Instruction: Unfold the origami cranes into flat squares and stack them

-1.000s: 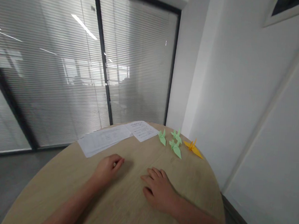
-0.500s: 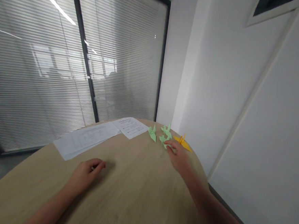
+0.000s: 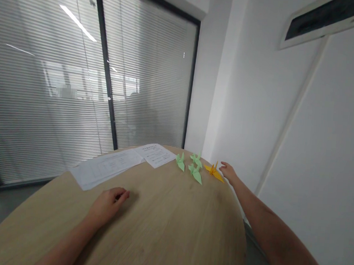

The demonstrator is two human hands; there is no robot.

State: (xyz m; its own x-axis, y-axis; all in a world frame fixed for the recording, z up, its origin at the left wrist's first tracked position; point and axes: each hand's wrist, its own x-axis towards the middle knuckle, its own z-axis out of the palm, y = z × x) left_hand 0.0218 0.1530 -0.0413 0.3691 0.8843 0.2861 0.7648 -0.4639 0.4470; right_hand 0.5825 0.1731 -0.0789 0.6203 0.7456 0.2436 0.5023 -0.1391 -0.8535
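Round table: a pale wood-grain tabletop (image 3: pixel 170 225) fills the near part of the view, its near side cut off by the lower frame edge.
Orange crane: a folded orange paper crane (image 3: pixel 214 173) sits at the far right of the table, close to its edge.
Green cranes: three pale green folded paper cranes (image 3: pixel 195 174) stand grouped just left of it.
Right hand: the bare right hand (image 3: pixel 227 171) hangs at the far right edge, fingers slightly bent and partly apart, just beside the orange crane; it appears to hold nothing.
Left hand: the bare left hand (image 3: pixel 110 202) rests on the near left of the table, fingers loosely curled, thumb close to the forefinger. How tightly it closes, or whether anything is inside, cannot be told.
White sheets: white printed paper sheets (image 3: pixel 109 166) overlap at the far left, well apart from the right hand.
Careful handling: thin folds like these probably crush easily, so any touch seems best kept light, fingertips at the folded body, clear of the neighbouring cranes.
Hard to make out: the sheets' print is unreadable, and the right palm is hidden.
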